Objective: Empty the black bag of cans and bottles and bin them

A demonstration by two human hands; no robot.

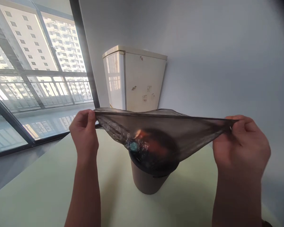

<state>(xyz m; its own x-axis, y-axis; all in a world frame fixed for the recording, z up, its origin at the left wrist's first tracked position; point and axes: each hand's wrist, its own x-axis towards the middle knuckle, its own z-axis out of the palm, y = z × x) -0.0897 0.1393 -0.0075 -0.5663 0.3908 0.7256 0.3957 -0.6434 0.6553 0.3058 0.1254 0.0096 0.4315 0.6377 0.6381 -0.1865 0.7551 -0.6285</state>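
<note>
Pinching a thin, translucent dark plastic bag by its rim: left hand clamped on one end, right hand on the other. Rim taut, near straight between them; film crinkled toward left hand. Blurred orange and teal contents show through. Round tapered bin sits below and between hands, on smooth pale-green worktop. Worktop shows between bin and each forearm; white cabinet well beyond both hands.

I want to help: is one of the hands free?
No, the left hand and the right hand each grip the edge of the dark bag.
</note>
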